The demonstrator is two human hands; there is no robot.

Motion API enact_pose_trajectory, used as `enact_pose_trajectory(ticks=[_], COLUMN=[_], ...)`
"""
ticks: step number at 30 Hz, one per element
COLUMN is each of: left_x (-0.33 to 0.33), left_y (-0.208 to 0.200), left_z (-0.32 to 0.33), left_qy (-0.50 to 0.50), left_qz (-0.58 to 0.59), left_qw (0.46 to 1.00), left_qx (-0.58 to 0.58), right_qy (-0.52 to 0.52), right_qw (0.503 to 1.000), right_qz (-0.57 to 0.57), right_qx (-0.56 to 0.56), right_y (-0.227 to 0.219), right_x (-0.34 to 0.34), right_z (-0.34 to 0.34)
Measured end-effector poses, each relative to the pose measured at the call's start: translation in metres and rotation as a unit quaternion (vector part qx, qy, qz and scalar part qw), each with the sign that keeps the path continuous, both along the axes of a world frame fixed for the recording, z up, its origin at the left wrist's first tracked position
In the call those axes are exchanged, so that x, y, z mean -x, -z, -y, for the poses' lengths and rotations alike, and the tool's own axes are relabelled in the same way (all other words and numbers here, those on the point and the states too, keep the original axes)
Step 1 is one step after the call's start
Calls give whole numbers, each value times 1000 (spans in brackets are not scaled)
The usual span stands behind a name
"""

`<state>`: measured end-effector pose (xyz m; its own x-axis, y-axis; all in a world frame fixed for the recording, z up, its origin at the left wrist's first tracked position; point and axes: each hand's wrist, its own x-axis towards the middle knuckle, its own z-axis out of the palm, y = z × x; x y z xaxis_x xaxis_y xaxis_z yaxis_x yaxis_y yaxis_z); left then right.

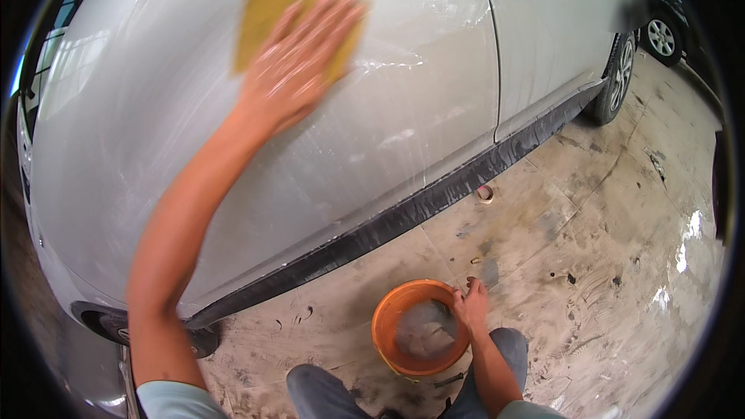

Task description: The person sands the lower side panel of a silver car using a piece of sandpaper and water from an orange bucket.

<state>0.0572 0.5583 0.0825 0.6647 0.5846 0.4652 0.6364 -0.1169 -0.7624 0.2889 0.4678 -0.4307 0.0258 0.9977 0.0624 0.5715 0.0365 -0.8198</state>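
My left hand (291, 70) presses a yellow rectangular sheet (264, 19) against a wet, pale grey car side (403, 109). The fingers stretch across the sheet, which is blurred; its exact kind is unclear. White streaks of wetness shine on the hand and the panel. Low on the right, my right hand (472, 306) is at the rim of an orange bucket (382, 324), fingers curled. Whether it grips the rim or something small is hidden. Cloudy greyish water (427, 330) stands in the bucket.
A dark sill (372, 233) runs along the car's lower edge to a wheel (618, 77). My knees (318, 384) flank the bucket. A small ring-shaped roll (485, 194) lies on the stained floor (559, 248). Another vehicle's wheel (661, 37) shows at the far right.
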Motion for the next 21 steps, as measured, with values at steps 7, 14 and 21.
enact_pose_trajectory(ticks=[7,14,21], left_x=[94,-37,22], left_y=[11,-10,17], left_z=[111,-51,46], left_qy=[-215,17,-159], left_qz=[-8,-51,-30], left_qw=[976,999,985], left_qx=[40,-5,62], right_qy=[-110,-105,-123], right_qw=[979,973,967], right_qz=[69,100,60], right_qx=[159,181,217], right_y=[12,10,11], right_x=[13,25,-6], right_z=[19,14,17])
